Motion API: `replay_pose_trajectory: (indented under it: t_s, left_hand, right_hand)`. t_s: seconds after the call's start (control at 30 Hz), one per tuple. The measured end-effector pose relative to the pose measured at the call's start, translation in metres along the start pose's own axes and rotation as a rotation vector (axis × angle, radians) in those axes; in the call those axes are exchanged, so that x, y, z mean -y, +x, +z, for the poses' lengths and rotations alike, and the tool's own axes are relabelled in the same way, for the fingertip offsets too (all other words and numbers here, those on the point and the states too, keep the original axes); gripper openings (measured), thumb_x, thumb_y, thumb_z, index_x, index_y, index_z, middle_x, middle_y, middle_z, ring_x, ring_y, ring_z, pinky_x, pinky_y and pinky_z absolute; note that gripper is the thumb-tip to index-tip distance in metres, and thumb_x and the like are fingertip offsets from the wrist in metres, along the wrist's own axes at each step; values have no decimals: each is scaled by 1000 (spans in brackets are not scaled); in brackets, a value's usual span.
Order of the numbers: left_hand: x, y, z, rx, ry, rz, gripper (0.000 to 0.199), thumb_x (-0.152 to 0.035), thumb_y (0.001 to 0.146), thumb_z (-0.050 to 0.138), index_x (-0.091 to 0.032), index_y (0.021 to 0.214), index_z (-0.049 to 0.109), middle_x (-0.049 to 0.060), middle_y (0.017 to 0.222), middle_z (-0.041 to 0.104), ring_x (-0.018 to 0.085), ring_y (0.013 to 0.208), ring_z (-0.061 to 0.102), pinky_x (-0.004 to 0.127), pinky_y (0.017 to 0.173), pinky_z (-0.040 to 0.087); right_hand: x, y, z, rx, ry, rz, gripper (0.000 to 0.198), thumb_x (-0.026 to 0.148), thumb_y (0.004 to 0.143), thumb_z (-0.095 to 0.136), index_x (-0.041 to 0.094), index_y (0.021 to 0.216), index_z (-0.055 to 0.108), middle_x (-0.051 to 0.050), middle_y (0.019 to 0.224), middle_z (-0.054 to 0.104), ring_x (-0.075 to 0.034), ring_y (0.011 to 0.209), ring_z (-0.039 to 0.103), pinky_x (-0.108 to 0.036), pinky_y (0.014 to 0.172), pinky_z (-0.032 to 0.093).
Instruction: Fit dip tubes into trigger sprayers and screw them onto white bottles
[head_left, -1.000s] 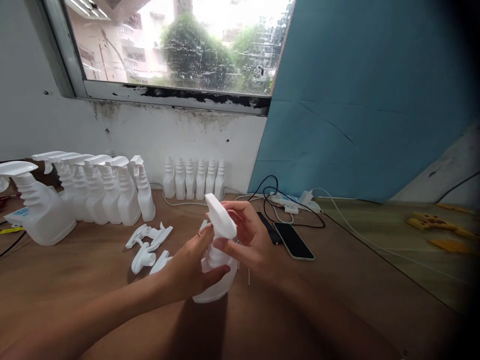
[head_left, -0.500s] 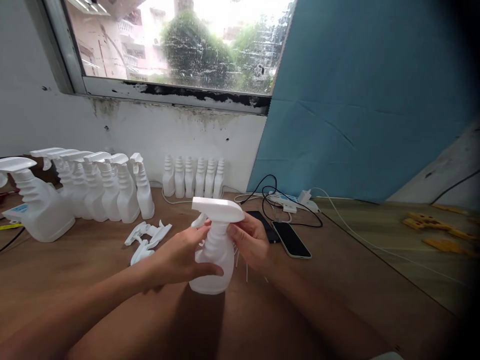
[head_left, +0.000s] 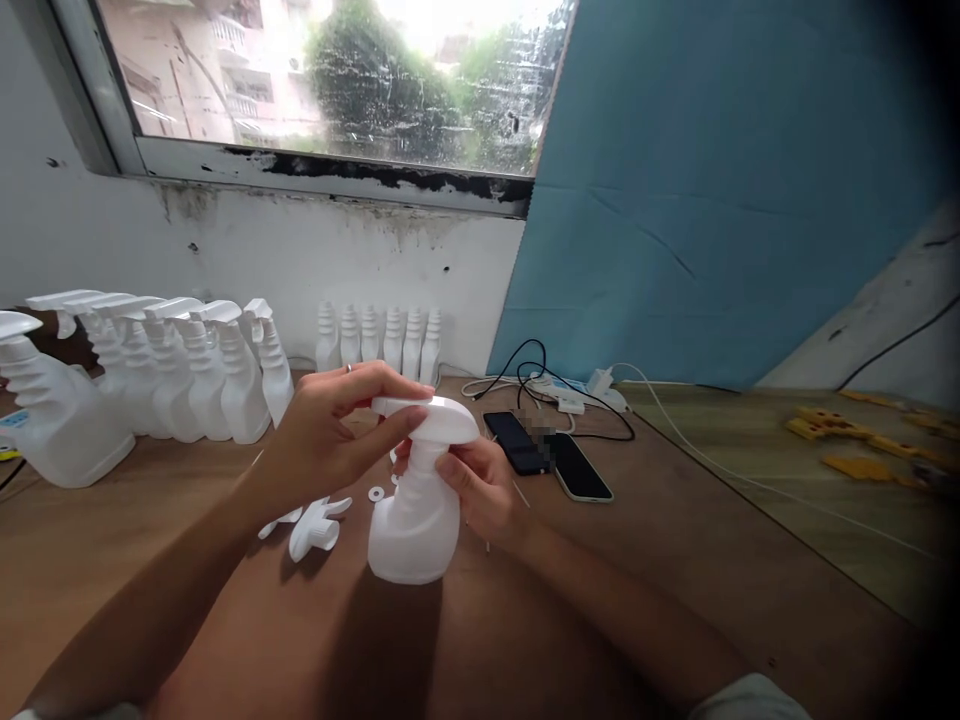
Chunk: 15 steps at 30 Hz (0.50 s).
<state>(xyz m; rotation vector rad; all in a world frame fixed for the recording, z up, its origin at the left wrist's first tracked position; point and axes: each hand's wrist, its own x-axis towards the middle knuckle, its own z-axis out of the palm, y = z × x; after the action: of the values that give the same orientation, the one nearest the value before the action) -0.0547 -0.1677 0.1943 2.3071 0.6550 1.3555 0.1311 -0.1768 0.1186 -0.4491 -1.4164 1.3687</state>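
Observation:
A white spray bottle (head_left: 415, 530) stands upright just above or on the table in front of me, its trigger head (head_left: 442, 420) on top and its nozzle end to the left. My left hand (head_left: 345, 420) pinches that nozzle end between thumb and fingers. Around the bottle's neck my right hand (head_left: 484, 485) is closed, thumb in front, other fingers partly hidden behind. Left of the bottle lie loose white trigger heads (head_left: 315, 530), partly covered by my left forearm. A small white ring (head_left: 376, 494) lies close beside the bottle.
Spray bottles with heads (head_left: 202, 390) stand in a row at left. Several headless bottles (head_left: 392, 340) line the wall. Two phones (head_left: 581, 468), cables and a power strip (head_left: 577, 390) are at right. Thin white tubes (head_left: 520, 493) lie behind my right hand.
My left hand has moved up from the bottle's body to the nozzle end of its head. My right hand stays at the neck. The whole view has shifted slightly.

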Motion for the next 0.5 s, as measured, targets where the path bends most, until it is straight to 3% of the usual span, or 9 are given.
replay_pose_trajectory:
  t_s: [0.13, 0.27, 0.4, 0.5]
  left_hand:
    - [1, -2, 1, -9, -19, 6, 13, -25, 86, 67, -17, 96, 69, 4, 83, 70, 12, 69, 65, 22, 60, 52]
    - [1, -2, -1, -9, -12, 24, 11, -22, 85, 67, -17, 95, 69, 3, 84, 69, 10, 67, 64, 20, 58, 51]
    - [0, -1, 0, 2, -6, 47, 12, -22, 85, 67, -17, 96, 69, 2, 84, 69, 10, 66, 63, 21, 58, 51]
    - [0, -1, 0, 14, -13, 42, 11, -22, 86, 66, -17, 96, 69, 3, 83, 69, 10, 67, 63, 22, 60, 52]
  right_hand:
    - [3, 3, 4, -52, 39, 5, 47, 34, 70, 81, 19, 108, 57, -6, 93, 68, -19, 82, 66, -34, 72, 56]
    - [5, 4, 5, 42, 2, 28, 38, 44, 81, 69, 14, 102, 61, -11, 96, 68, -19, 80, 65, -32, 69, 54]
    - [7, 5, 5, -26, 11, 38, 46, 34, 70, 81, 18, 107, 57, -8, 95, 68, -19, 83, 67, -30, 68, 54]
    - [7, 5, 4, 48, 35, 53, 44, 45, 77, 73, 15, 106, 58, -11, 95, 68, -21, 83, 67, -30, 66, 54]
